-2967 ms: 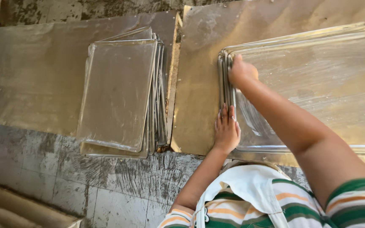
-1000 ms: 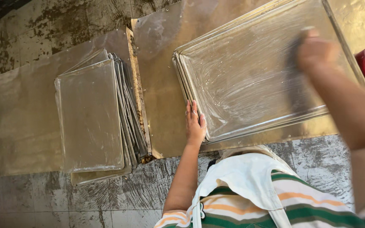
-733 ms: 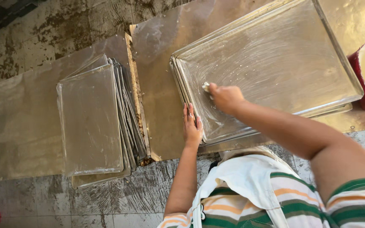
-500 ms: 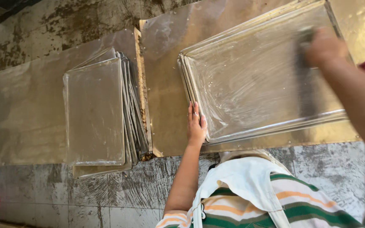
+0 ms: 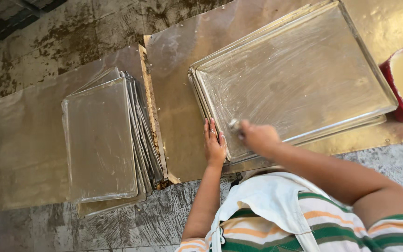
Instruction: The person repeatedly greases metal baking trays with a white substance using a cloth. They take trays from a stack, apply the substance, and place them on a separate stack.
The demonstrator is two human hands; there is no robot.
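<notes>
A large metal baking tray (image 5: pixel 299 79) lies on top of a small stack of like trays on a metal-covered surface. My left hand (image 5: pixel 214 143) rests flat, fingers together, against the near left edge of that stack. My right hand (image 5: pixel 256 136) is closed on a small pale wad or brush (image 5: pixel 234 124) and presses it onto the tray's near left corner. Smeared streaks cover the tray's inside.
A second stack of metal trays (image 5: pixel 101 140) sits to the left on a lower metal sheet. A red bowl (image 5: pixel 394 79) of pale stuff stands at the right edge. Wet stained concrete floor (image 5: pixel 131 224) runs along the near side.
My right hand has swept from the tray's far right corner back to its near left corner. My left hand stays on the stack's edge. The view has shifted slightly.
</notes>
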